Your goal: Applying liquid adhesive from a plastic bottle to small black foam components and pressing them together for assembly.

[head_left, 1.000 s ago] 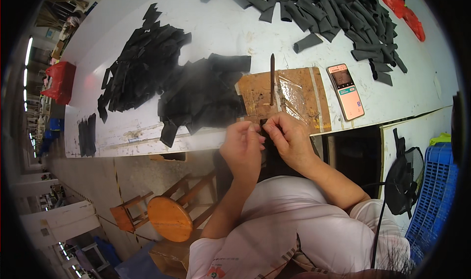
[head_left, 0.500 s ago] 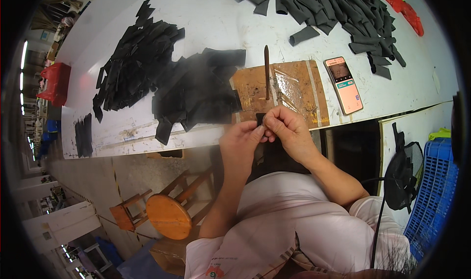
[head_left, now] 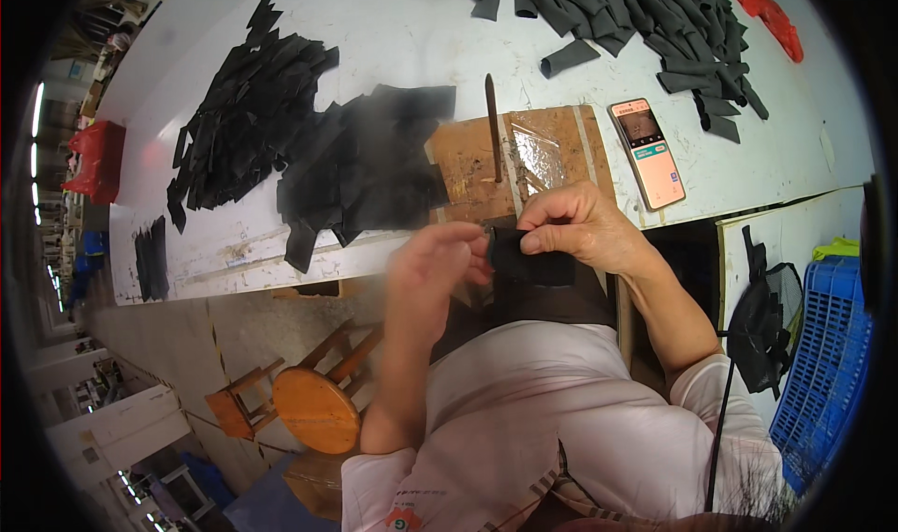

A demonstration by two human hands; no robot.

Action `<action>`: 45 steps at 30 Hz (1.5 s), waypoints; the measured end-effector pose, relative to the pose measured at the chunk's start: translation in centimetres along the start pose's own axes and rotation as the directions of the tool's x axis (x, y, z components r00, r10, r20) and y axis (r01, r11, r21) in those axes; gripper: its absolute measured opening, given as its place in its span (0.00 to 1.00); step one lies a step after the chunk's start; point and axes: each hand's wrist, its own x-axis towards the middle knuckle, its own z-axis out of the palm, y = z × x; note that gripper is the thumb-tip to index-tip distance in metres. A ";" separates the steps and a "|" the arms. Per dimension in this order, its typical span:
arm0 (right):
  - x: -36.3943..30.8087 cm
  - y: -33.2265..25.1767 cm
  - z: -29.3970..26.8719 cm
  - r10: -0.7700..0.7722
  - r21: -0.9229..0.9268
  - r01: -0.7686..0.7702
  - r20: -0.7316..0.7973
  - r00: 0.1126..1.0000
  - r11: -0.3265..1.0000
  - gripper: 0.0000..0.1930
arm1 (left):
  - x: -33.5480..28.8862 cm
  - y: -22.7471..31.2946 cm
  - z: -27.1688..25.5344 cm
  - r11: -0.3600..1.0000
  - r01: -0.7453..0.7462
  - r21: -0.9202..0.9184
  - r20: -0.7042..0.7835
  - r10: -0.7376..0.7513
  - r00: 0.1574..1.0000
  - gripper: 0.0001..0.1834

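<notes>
My right hand (head_left: 589, 231) pinches the upper edge of a black fabric piece (head_left: 533, 261) between thumb and fingers, just off the table's front edge. The piece hangs down against my dark lap. Beside its left edge is my left hand (head_left: 435, 263), fingers bent and smeared by motion; whether they touch the fabric I cannot tell. Beyond the hands a worn brown board (head_left: 458, 149) lies on the table, with a dark pointed rod (head_left: 492, 125) standing up from it. Flat black fabric pieces (head_left: 369, 172) are spread left of the board.
Another heap of black pieces (head_left: 248, 111) lies farther left on the white table (head_left: 393, 46). Folded dark-grey fabric tubes (head_left: 645, 18) are heaped at the far right. A lit phone (head_left: 648, 155) lies right of the board. A blue crate (head_left: 818, 364) and wooden stool (head_left: 316, 412) stand nearby.
The hands, held together before, have parted: my left hand moved left and blurred. The black fabric piece now shows, opened out below my right hand. The whole view has shifted slightly.
</notes>
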 end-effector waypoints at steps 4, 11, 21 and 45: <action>-0.2 -0.3 0.0 -0.049 -0.075 0.051 0.018 0.999 0.996 0.04 | 0.6 1.5 0.0 0.984 0.092 0.150 0.061 -0.102 0.993 0.10; -0.2 -0.5 0.0 -0.169 -0.325 0.185 0.078 0.983 0.927 0.05 | 1.2 3.0 0.4 0.874 0.222 0.433 0.087 -0.285 0.955 0.09; 0.3 0.7 1.6 -0.604 -0.697 0.421 -0.021 0.797 0.580 0.10 | 0.0 -0.2 0.1 0.867 0.133 0.480 -0.029 -0.136 0.990 0.04; 0.6 3.2 2.4 0.123 0.525 -0.104 -0.002 0.992 0.845 0.01 | 0.8 -2.9 0.5 0.947 -0.085 0.310 -0.206 0.155 0.966 0.16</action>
